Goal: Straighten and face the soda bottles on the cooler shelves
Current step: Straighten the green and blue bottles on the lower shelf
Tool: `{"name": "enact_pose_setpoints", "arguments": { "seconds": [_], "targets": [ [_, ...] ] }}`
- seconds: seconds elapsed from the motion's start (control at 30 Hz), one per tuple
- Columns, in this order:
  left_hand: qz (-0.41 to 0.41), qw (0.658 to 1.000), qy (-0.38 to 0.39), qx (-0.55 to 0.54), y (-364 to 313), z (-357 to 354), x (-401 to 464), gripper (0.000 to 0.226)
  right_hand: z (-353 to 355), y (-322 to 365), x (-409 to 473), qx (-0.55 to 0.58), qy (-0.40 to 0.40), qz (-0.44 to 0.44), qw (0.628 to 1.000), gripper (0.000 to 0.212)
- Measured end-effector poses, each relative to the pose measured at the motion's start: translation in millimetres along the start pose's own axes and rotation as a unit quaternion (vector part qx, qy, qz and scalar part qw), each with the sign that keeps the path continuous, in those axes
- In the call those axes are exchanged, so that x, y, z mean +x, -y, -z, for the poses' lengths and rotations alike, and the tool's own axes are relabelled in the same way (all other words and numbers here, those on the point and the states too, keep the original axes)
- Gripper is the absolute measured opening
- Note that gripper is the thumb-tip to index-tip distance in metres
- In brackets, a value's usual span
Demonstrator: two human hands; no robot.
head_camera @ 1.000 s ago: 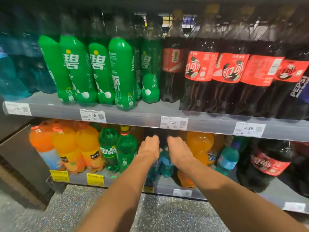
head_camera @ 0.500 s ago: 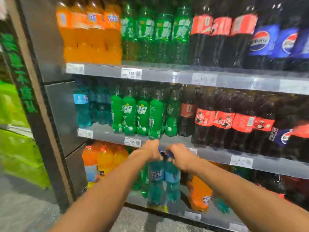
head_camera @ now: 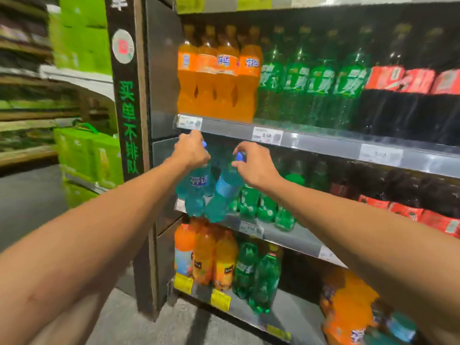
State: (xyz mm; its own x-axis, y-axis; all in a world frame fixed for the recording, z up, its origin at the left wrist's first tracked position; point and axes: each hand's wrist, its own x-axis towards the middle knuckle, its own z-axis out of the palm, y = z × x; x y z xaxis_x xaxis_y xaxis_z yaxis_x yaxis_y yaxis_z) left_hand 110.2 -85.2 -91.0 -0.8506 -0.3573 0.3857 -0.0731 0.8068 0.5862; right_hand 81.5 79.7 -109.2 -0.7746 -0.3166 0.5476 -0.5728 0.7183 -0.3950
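Observation:
Each of my hands holds a teal-blue soda bottle by its blue cap, in front of the left end of the middle shelf (head_camera: 293, 235). My left hand (head_camera: 191, 151) grips the upright left blue bottle (head_camera: 196, 188), whose white label faces me. My right hand (head_camera: 254, 161) pinches the cap of the right blue bottle (head_camera: 222, 192), which tilts with its base swung left. Both bottle bases hang just above the middle shelf's front edge. Small green bottles (head_camera: 258, 205) stand right of them on that shelf.
The top shelf (head_camera: 323, 143) carries orange bottles (head_camera: 216, 78), green bottles (head_camera: 311, 80) and red-labelled cola (head_camera: 408, 80). Cola (head_camera: 410, 212) fills the middle shelf's right. The bottom shelf holds orange (head_camera: 204, 255) and green bottles (head_camera: 256, 275). The dark cooler post (head_camera: 127, 95) stands left, green cartons (head_camera: 82, 155) beyond it.
Both hands took the two blue bottles from the bottom shelf and raised them to the middle shelf's left end. My view pulled back and swung up and left.

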Motion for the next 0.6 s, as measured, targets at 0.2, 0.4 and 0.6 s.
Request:
{"name": "enact_pose_setpoints", "arguments": {
  "seconds": [0.2,0.4,0.6],
  "targets": [
    [-0.029,0.998,-0.051,-0.027,19.4,-17.1,40.1,0.032,-32.3,21.4,31.7,-0.014,-0.042,0.046,0.998,0.024],
    [-0.037,0.996,-0.059,-0.061,32.8,-50.6,66.1,0.024,-59.4,8.3,46.8,-0.039,-0.029,0.048,0.998,0.031],
    [-0.031,0.996,-0.053,-0.057,43.1,-72.3,81.2,0.023,-79.8,0.1,65.7,-0.031,-0.039,0.032,0.998,0.036]
  ]
}}
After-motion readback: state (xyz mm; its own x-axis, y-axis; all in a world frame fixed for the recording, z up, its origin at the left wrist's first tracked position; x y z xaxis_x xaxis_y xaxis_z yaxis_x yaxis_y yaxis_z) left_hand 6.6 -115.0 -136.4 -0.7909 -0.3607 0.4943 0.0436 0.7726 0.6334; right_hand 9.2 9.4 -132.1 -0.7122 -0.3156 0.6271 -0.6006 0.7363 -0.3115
